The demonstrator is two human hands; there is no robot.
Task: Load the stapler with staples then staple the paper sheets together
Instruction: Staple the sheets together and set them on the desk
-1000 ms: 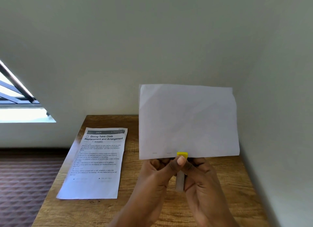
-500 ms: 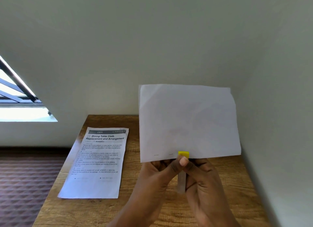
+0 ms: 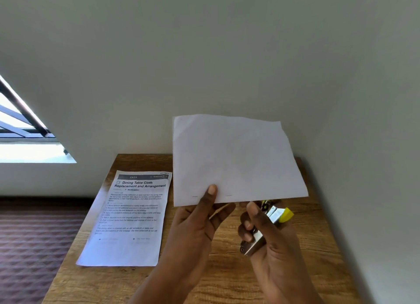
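Soft daylight from the overexposed window (image 3: 27, 149) at left; wide-angle edge bending.

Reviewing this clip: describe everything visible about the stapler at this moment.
The stapler is small, with a shiny metal body and a yellow plastic tip. The right hand grips it, fingers curled round its middle, so much of it is hidden. It is held in the air above the wooden table, tilted, yellow tip up and to the right, just below the lower edge of the held paper sheets and apart from them. Whether it holds staples cannot be told.
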